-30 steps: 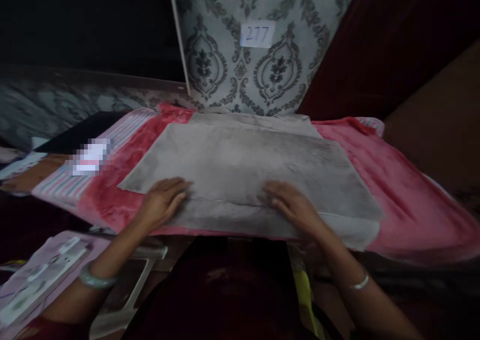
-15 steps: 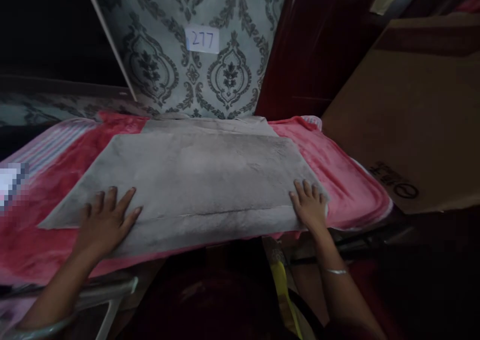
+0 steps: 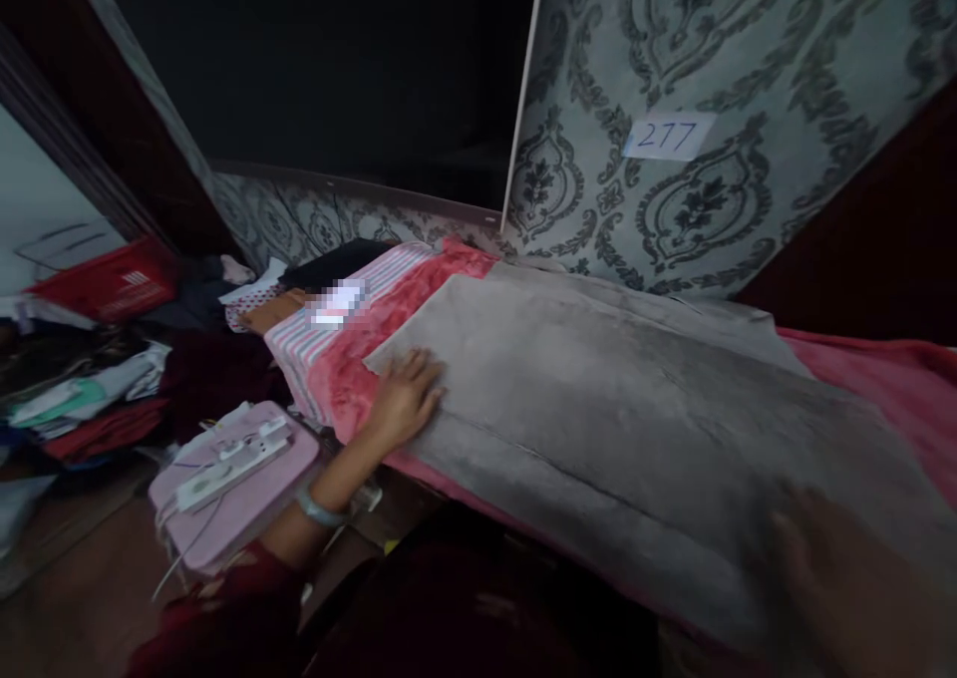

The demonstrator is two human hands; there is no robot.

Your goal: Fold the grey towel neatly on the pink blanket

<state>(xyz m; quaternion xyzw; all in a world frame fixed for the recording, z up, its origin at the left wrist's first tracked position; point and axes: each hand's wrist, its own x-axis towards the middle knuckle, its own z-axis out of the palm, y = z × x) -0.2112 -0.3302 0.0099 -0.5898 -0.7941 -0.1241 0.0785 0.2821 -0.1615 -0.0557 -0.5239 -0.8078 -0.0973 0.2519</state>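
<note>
A grey plush cloth (image 3: pixel 568 359), folded flat with a crease along its near side, lies on a pink-red fleece blanket (image 3: pixel 359 384). At the cloth's left end, my left hand (image 3: pixel 408 399) rests on the near-left part with fingers extended, gripping nothing. Farther right, my right hand (image 3: pixel 852 568) is over the near side of the cloth, blurred by motion. Its thumb stands apart from the other fingers and nothing shows in it; whether it presses on the cloth I cannot tell.
A pink stool (image 3: pixel 254 528) bearing a white power strip (image 3: pixel 235 464) stands at left. Beyond are piled clothes (image 3: pixel 105 399) and a red bag (image 3: pixel 112 281). A dark screen (image 3: pixel 359 80) and a patterned wall (image 3: pixel 598 194) with a "277" label (image 3: pixel 669 137) rise behind the blanket.
The view has swung left, bringing the stool and clothes into sight. Both hands remain at the grey cloth, which keeps its folded shape; the right hand is now blurred.
</note>
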